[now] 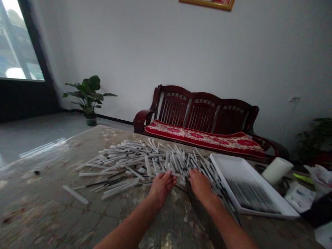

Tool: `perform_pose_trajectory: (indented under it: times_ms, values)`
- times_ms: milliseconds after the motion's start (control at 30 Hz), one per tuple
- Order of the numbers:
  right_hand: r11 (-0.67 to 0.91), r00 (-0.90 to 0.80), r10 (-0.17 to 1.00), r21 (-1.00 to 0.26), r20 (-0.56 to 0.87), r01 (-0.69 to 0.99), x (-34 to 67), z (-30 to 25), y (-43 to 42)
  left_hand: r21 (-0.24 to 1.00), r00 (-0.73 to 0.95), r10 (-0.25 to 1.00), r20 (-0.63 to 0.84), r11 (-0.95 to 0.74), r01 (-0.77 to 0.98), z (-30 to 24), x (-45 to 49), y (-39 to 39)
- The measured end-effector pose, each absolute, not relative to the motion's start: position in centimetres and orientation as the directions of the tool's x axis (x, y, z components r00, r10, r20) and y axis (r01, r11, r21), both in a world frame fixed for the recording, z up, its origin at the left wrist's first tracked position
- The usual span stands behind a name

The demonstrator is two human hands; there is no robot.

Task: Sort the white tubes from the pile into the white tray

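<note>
My left hand point(161, 188) has its thumb and fingers closed on a whitish translucent tube point(174, 174) at the near edge of a large pile. My right hand point(199, 185) is a little to the right, its fingers curled down among thin dark sticks; what they pinch is hidden. The pile of whitish tubes point(124, 155) spreads over the table in front of both hands. Thin black rods point(109, 180) show among the tubes on the left. One loose tube point(75, 194) lies apart at the far left.
A shallow white box point(234, 162) holding a row of thin dark pieces point(251, 192) stands right of the pile. Beyond it are a white roll point(277, 170) and a plastic bag point(320, 176). A wooden bench point(202, 110) stands behind the table point(52, 180).
</note>
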State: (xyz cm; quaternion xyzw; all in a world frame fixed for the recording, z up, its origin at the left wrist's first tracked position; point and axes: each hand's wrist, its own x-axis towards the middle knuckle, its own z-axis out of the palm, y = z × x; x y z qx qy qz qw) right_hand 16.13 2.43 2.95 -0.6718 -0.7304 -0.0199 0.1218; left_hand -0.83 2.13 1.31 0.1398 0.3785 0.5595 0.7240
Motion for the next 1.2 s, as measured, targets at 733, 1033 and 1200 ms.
perform_pose_trajectory:
  times_ms: [733, 1033, 1200]
  values:
    - [0.039, 0.337, 0.941, -0.995, 0.006, -0.092, 12.8, 0.1, 0.6, 0.636, 0.157, 0.93, -0.332, 0.344, -0.691, 0.6, -0.8, 2.2]
    - [0.108, 0.324, 0.934, -0.983, 0.152, 0.152, 13.2, -0.1, 0.6, 0.68, 0.125, 0.941, -0.315, 0.316, -0.662, 0.8, -0.7, 1.9]
    - [0.139, 0.277, 0.937, -0.953, 0.215, 0.269, 13.3, 0.1, 0.5, 0.721, 0.099, 0.953, -0.287, 0.283, -0.633, 1.0, -0.6, 1.7]
